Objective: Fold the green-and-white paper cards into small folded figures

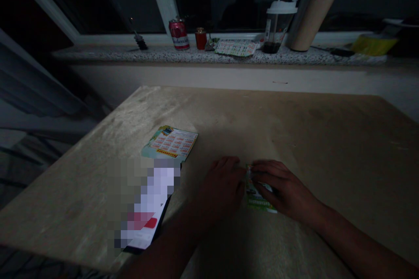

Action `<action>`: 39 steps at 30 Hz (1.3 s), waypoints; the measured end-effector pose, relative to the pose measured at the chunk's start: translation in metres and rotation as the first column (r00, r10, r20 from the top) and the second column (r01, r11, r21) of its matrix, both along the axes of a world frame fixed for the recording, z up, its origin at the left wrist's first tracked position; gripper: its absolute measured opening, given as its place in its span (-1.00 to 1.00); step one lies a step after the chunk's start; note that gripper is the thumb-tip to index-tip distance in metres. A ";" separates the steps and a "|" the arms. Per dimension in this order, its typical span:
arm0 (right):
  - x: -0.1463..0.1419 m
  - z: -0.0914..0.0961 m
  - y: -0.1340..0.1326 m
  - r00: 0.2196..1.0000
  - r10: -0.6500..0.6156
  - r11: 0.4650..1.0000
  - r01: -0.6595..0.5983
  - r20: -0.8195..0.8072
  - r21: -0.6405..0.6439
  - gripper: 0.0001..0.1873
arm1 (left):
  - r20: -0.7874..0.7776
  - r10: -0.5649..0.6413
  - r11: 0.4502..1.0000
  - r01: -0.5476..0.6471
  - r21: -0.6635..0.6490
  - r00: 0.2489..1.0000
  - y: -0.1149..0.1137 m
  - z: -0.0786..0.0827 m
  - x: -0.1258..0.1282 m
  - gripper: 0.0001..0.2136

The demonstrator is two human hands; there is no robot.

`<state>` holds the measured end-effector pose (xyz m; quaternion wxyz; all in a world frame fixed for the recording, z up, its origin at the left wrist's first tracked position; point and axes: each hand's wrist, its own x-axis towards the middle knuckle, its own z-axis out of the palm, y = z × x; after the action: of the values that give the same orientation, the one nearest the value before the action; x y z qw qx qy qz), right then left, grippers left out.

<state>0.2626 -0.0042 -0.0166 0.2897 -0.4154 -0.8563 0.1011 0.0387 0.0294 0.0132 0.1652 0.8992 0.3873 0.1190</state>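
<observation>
A small green printed card [260, 202], like a scratch ticket, lies on the table between my two hands. My right hand [281, 183] rests over its upper right part, fingers bunched and reaching left, the thumb below them. Whatever those fingertips pinch, if anything, is too dark to make out. At the card's left edge is my left hand [225, 181], back up and fingers bent down; deep shadow hides how they close and whether they touch the card. Left of my left forearm lies a phone [150, 223] with a lit, partly blurred screen. A second printed card [173, 141] lies just beyond the phone.
The pale table [343, 152] reaches to the wall under the window. Along the granite sill [118, 54] stand a red can [179, 35], a small red-orange container [200, 38], a crumpled printed sheet [236, 47], a lidded cup with straw [277, 26] and a cardboard tube [316, 8].
</observation>
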 end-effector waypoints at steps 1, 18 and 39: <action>0.000 0.000 0.000 1.000 -0.001 1.000 0.001 0.005 -0.001 -0.80 | -0.004 -0.003 1.000 0.003 -0.004 1.000 0.000 0.000 0.000 -0.75; 0.000 0.001 0.000 1.000 0.000 1.000 0.000 0.001 0.023 -0.79 | -0.004 0.002 1.000 -0.002 -0.015 1.000 0.000 0.000 0.001 -0.75; 0.002 -0.003 0.000 1.000 -0.001 1.000 0.001 0.019 0.022 -0.79 | -0.024 0.000 1.000 0.000 -0.006 1.000 0.000 0.002 0.001 -0.76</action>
<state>0.2643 -0.0040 -0.0192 0.2862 -0.4136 -0.8598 0.0876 0.0395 0.0296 0.0151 0.1633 0.9000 0.3897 0.1068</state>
